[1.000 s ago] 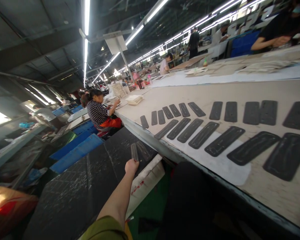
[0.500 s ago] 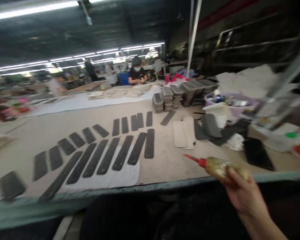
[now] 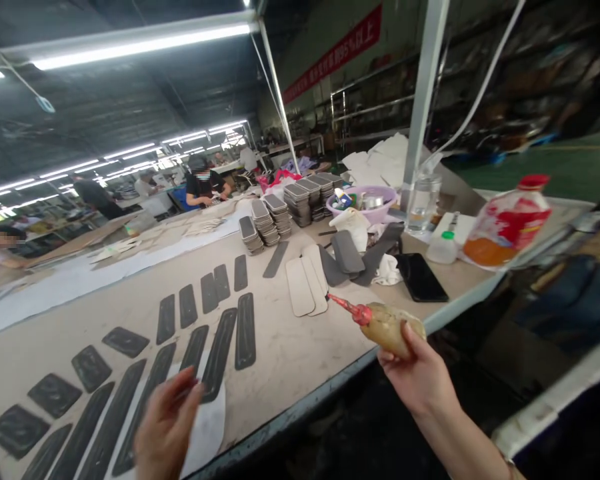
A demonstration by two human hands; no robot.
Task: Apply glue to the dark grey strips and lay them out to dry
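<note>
My right hand [image 3: 420, 373] is wrapped round a yellowish glue bottle [image 3: 387, 325] with a long red nozzle, tilted so the tip points left, above the table. My left hand [image 3: 166, 423], somewhat blurred, hovers over dark grey strips with rounded ends. Its fingers are loosely bent, thumb and forefinger apart, with nothing visible in them. Nearest to it is a long strip [image 3: 220, 357], shiny with wet-looking streaks along its edges. Several long strips lie partly on a white sheet [image 3: 213, 427]; a row of shorter strips [image 3: 125, 341] lies behind them.
Beige rounded pieces [image 3: 300, 287] lie beyond the nozzle. Behind are stacks of grey-topped pieces [image 3: 250, 235] and a purple basket [image 3: 380, 212]. To the right are a black phone [image 3: 423, 277], a small green-capped bottle [image 3: 443, 248] and a red-capped jug [image 3: 510, 223]. A co-worker [image 3: 203, 183] sits across the table.
My view has swung to the right, bringing the jug into sight. My left hand has come in over the strips. My right hand still holds the glue bottle.
</note>
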